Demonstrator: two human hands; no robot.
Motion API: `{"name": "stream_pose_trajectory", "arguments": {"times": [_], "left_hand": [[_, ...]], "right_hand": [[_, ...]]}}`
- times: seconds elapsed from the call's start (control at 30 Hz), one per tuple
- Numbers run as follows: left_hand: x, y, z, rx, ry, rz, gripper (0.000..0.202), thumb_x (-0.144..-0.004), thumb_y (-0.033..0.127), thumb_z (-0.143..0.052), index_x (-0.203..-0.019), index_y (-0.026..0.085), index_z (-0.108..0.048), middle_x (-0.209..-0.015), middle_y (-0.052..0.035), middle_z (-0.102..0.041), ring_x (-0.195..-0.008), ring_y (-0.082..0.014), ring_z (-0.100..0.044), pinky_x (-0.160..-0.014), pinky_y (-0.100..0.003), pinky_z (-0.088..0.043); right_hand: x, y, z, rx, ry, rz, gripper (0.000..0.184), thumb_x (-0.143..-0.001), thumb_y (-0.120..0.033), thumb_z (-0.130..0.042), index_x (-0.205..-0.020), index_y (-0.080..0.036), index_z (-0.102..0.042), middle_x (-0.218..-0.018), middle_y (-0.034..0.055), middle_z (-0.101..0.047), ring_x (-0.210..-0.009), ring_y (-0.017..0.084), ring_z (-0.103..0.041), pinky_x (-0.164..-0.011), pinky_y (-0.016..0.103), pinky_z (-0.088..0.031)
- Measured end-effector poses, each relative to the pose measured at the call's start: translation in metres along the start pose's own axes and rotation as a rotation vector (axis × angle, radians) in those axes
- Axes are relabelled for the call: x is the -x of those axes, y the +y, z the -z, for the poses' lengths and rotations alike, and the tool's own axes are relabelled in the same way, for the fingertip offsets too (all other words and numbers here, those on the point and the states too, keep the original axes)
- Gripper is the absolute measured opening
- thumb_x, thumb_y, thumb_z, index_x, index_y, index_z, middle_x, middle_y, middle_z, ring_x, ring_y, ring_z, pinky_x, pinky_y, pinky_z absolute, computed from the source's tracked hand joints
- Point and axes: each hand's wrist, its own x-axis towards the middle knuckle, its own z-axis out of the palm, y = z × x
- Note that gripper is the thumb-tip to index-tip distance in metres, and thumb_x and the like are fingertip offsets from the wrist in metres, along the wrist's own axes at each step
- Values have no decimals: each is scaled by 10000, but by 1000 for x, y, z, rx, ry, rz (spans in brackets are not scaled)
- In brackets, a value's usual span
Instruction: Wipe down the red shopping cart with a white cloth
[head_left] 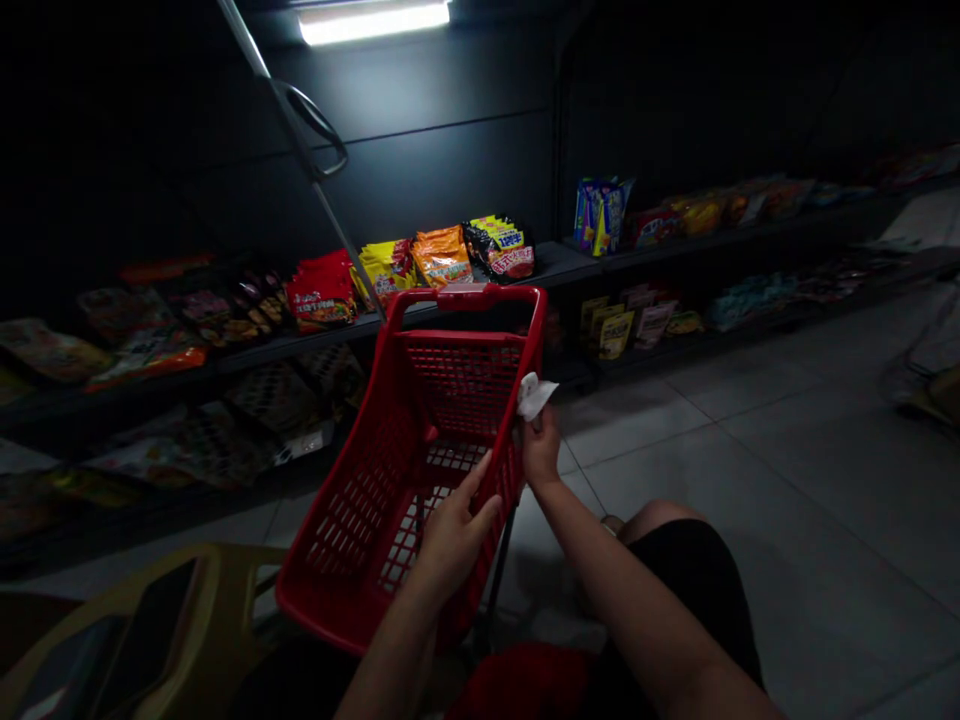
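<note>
A red plastic shopping basket [420,440] is tilted up in front of me, its open side facing me and nothing visible inside. My left hand [454,530] rests on the basket's near rim, fingers curled over the edge. My right hand [540,445] pinches a small white cloth or tissue [534,396] against the basket's right rim. My bent knee in black shorts [675,570] shows at the lower right.
Dark shelves hold snack packets: red, yellow and orange bags [405,265] behind the basket, blue packs [600,213] to the right. A metal pole with a loop [315,130] leans across. A yellow stool [150,630] stands lower left. Grey tiled floor [787,480] stretches right.
</note>
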Motion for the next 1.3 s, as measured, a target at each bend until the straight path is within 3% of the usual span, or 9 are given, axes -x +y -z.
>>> {"name": "stream_pose_trajectory", "arguments": {"times": [0.13, 0.33, 0.4, 0.6, 0.73, 0.87, 1.1, 1.2, 1.3], "left_hand": [[1, 1, 1, 37, 12, -12, 589, -874, 347, -574, -1453, 291, -480, -1375, -16, -625, -1235, -219, -607, -1107, -375, -434], [-1, 3, 3, 73, -10, -16, 584, -878, 363, -567, -1448, 262, -491, -1431, -23, -576, -1303, -218, -554, -1127, -351, -409], [-2, 3, 3, 85, -21, -28, 589, -878, 371, -568, -1451, 266, -486, -1450, -22, -556, -1326, -224, -533, -1136, -360, -399], [1, -1, 2, 77, -43, -29, 568, -912, 404, -530, -1465, 292, -465, -1435, -12, -570, -1338, -228, -521, -1165, -393, -364], [0, -1, 2, 38, -54, -61, 516, -972, 432, -421, -1470, 300, -453, -1472, -3, -530, -1364, -204, -492, -1192, -389, -319], [-3, -2, 2, 52, -49, -74, 518, -989, 466, -366, -1459, 274, -472, -1515, 0, -477, -1407, -179, -435, -1207, -357, -291], [-7, -7, 4, 149, -43, -35, 549, -998, 500, -282, -1453, 264, -481, -1487, 5, -514, -1403, -188, -443, -1194, -386, -322], [-5, -7, 5, 149, -53, -6, 568, -991, 533, -258, -1453, 286, -478, -1457, 24, -547, -1387, -199, -465, -1166, -385, -362], [-5, -6, 4, 182, -31, 31, 626, -971, 607, -253, -1407, 263, -543, -1407, -2, -597, -1355, -216, -503, -1149, -375, -387]], "right_hand": [[-19, 15, 10, 125, -16, -67, 362, -809, -379, -573, -1086, -162, -660, -1112, 111, -654, -1065, 264, -557, -985, 459, -421], [47, -26, 19, 53, -167, 85, 304, -877, -337, -567, -1151, -222, -634, -1191, 70, -605, -1124, 218, -552, -1016, 383, -421], [51, -37, 15, 72, -187, 95, 270, -878, -333, -586, -1122, -227, -635, -1177, 65, -601, -1126, 214, -551, -1021, 381, -417], [-35, -30, 3, 90, -24, 101, 358, -886, -361, -534, -1200, -199, -593, -1157, 80, -605, -1103, 218, -555, -1028, 410, -417], [-65, -31, 8, 277, -86, 182, 418, -876, -316, -513, -1262, -192, -612, -1116, 94, -581, -1101, 236, -553, -1052, 407, -404], [-23, -38, 22, 320, -235, 183, 380, -892, -305, -511, -1240, -203, -627, -1125, 92, -569, -1095, 243, -560, -1033, 409, -428], [128, -56, 63, 184, -755, 292, 404, -833, -185, -565, -1229, -239, -622, -1186, 96, -593, -1087, 235, -584, -920, 360, -510], [137, -59, 70, 191, -890, 447, 336, -853, -224, -601, -1182, -267, -655, -1148, 94, -645, -1027, 232, -615, -859, 360, -528], [99, -52, 65, 257, -860, 601, 195, -882, -267, -603, -1049, -281, -702, -1076, 76, -682, -979, 222, -631, -856, 370, -520]]}}
